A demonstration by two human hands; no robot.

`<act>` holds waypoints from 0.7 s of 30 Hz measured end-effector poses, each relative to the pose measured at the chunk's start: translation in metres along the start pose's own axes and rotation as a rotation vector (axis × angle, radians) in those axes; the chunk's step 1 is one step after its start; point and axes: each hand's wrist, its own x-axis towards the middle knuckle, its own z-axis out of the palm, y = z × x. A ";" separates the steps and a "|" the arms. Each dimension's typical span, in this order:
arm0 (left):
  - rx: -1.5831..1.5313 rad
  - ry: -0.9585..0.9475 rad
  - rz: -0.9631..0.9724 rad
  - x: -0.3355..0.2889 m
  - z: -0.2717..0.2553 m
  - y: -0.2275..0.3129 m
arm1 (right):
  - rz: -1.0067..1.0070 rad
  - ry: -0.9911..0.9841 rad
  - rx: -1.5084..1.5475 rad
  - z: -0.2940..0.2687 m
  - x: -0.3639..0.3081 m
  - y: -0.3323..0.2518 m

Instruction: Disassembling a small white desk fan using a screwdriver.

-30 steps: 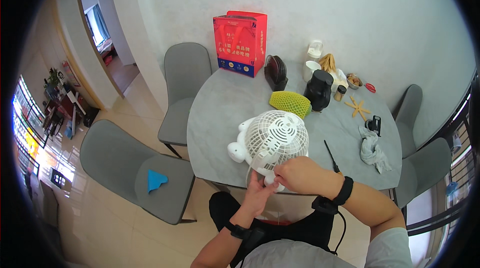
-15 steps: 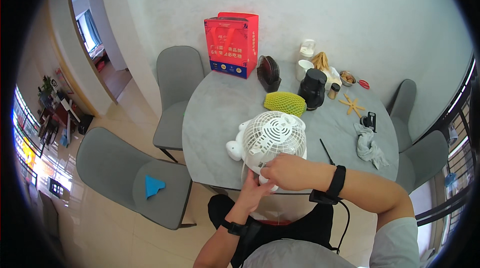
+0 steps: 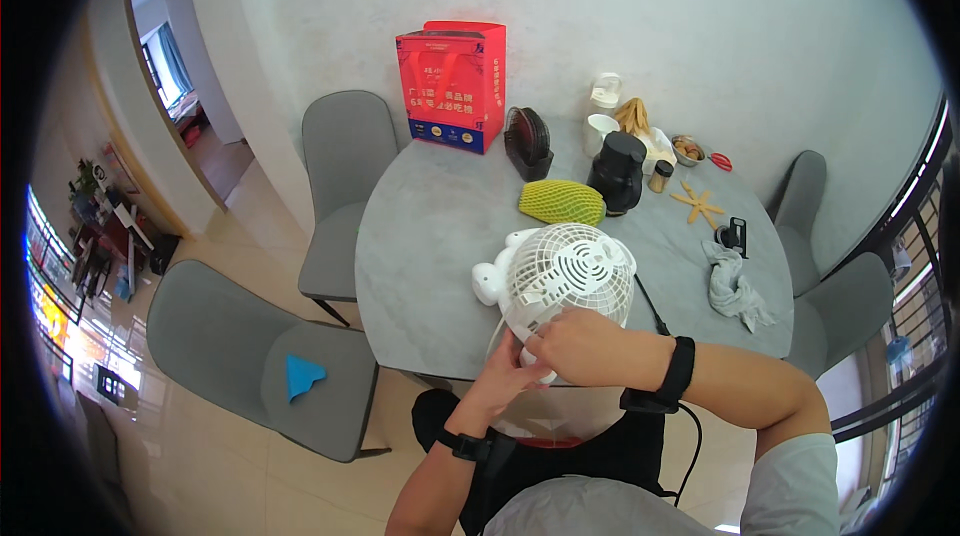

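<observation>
A white fan with a round slotted grille and a rounded white base part lies at the table's near edge. My left hand is closed around the fan's near underside, by a white cord or strip. Over the near rim, my right hand is curled with its fingers pinched against the fan; its fingertips are partly hidden. The two hands almost meet. Just right of the grille lies a thin black rod-like tool, probably a screwdriver.
Behind the fan on the grey round table are a netted yellow-green fruit, a black jug and a red bag. A grey cloth and wooden star-shaped trivet lie at right. Grey chairs surround the table.
The fan has turned slightly and shifted right, its grille now close against the black tool. Both hands keep their hold on it. The whole view has shifted a little.
</observation>
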 end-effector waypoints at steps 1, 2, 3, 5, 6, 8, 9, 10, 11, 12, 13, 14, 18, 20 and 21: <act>0.022 -0.026 0.051 0.000 -0.002 -0.001 | -0.061 0.088 0.001 0.003 -0.002 0.000; 0.021 -0.030 0.047 0.000 -0.003 -0.002 | -0.056 0.087 0.003 0.003 -0.003 0.001; 0.018 -0.019 0.048 0.000 -0.003 -0.001 | -0.075 0.127 0.017 0.001 -0.004 0.002; 0.017 -0.015 0.045 0.002 0.000 0.001 | -0.088 0.168 0.032 -0.004 -0.006 0.002; 0.026 0.003 0.063 0.001 0.000 0.002 | 0.034 0.088 0.163 -0.008 -0.005 -0.002; 0.038 0.020 0.075 0.000 0.000 0.001 | 0.158 0.011 0.300 -0.016 -0.003 -0.009; 0.011 0.041 0.033 0.001 0.000 0.002 | 0.250 -0.088 0.202 -0.022 0.000 -0.012; -0.017 0.062 -0.009 0.002 0.000 0.002 | 0.341 -0.188 0.105 -0.024 0.001 -0.012; -0.011 0.059 -0.014 0.003 0.001 0.003 | 0.346 -0.183 0.109 -0.021 0.001 -0.010; 0.002 0.068 0.014 0.003 0.002 0.003 | 0.274 -0.162 0.097 -0.016 0.000 -0.007; 0.015 0.078 0.042 0.003 0.003 0.003 | 0.201 -0.140 0.084 -0.011 -0.001 -0.004; 0.022 0.070 0.035 0.004 0.002 0.002 | 0.210 -0.134 0.089 -0.006 -0.003 -0.001; -0.019 0.068 0.025 0.005 0.000 -0.003 | -0.031 0.101 -0.008 0.001 -0.011 0.003; -0.019 0.083 -0.003 0.004 -0.002 -0.005 | 0.006 0.052 0.017 0.002 -0.011 0.001; -0.052 0.082 -0.038 0.003 -0.005 -0.005 | 0.043 0.092 -0.002 0.004 -0.010 -0.001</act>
